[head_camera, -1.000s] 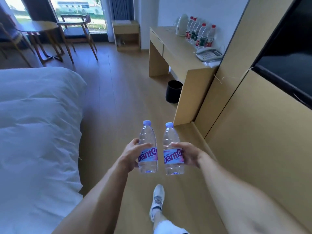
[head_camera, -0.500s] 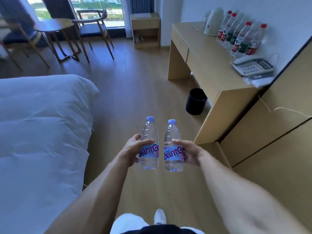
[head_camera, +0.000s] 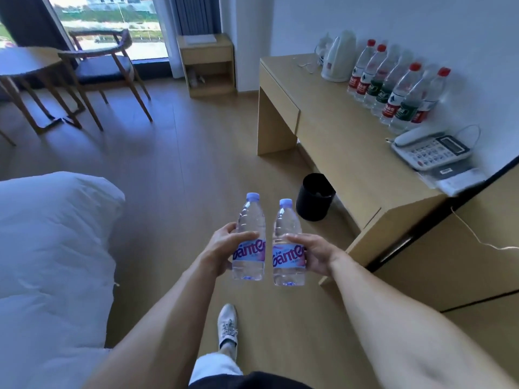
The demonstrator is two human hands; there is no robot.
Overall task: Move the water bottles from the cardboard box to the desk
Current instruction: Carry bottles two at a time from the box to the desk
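Ahead, black bin (head_camera: pixel 314 196) beside desk (head_camera: pixel 337 130).

Two clear plastic water bottles with lilac caps and pink-lettered labels, one (head_camera: pixel 249 239) beside the other (head_camera: pixel 288 245), upright, left of the light wooden desk (head_camera: pixel 331 122).

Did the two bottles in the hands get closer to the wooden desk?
Yes. The two clear purple-capped bottles are now nearer the light wooden desk and the black bin than before.
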